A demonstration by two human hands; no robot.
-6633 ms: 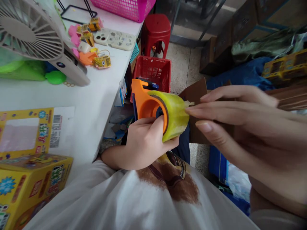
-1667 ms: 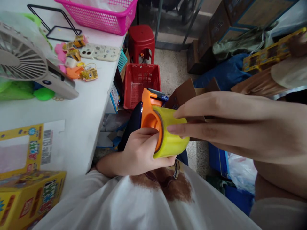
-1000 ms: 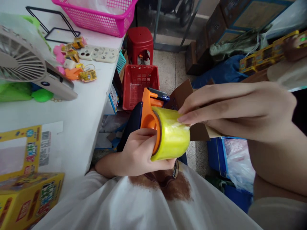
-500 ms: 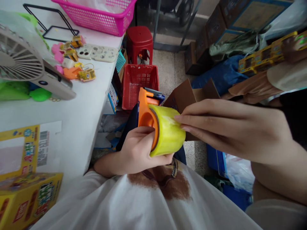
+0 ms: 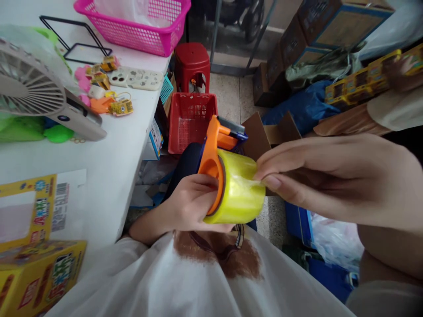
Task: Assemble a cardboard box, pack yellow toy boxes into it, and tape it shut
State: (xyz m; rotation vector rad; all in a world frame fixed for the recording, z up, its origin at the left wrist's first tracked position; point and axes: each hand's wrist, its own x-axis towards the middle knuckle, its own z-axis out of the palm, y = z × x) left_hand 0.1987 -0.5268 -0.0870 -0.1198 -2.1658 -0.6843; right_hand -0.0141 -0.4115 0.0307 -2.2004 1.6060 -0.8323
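The bare left hand (image 5: 190, 202) is closed around the lower near side of an orange plastic tape dispenser (image 5: 210, 152), with some fingers at its open hub and others beneath the wide, glossy yellow roll of tape (image 5: 243, 193) mounted on it. The roll sits just right of that hand, in front of the white shirt (image 5: 185, 281) and beyond the edge of the white table (image 5: 110, 171). From the other side, the right hand (image 5: 330, 176) pinches a thin, whitish, wrinkled strip of film (image 5: 254, 181) against or just off the roll's outer face, thumb and fingertips together.
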